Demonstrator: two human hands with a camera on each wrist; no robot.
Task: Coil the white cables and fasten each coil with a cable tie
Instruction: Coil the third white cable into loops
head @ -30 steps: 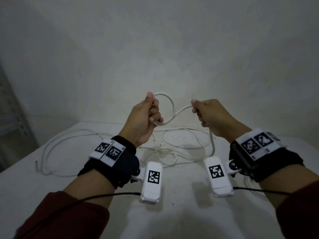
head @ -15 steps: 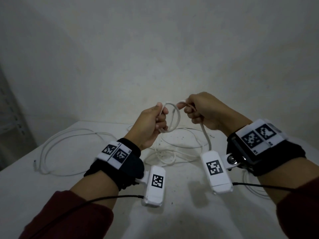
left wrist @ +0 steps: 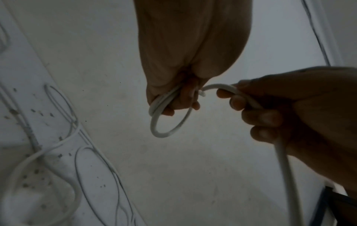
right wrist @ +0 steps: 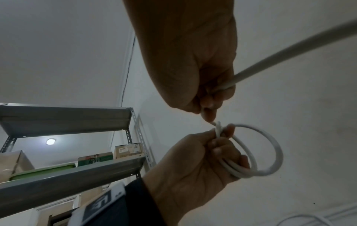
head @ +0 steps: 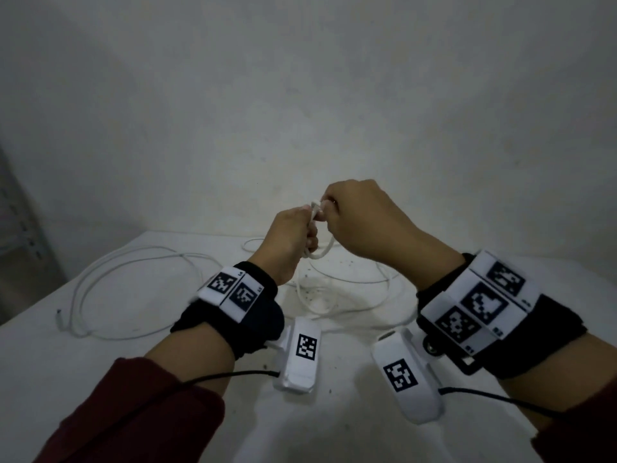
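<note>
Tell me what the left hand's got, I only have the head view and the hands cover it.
Observer: The left hand grips a small coil of white cable; the right wrist view shows at least two loops stacked in its fingers.
Operator: And the right hand?
Observer: The right hand pinches the same cable just past the coil, and the rest of the cable hangs down from under its palm.
Operator: Any tie on the coil?
Observer: None that I can see. The left wrist view shows a small white tip sticking out between the hands, too blurred to tell what it is.
</note>
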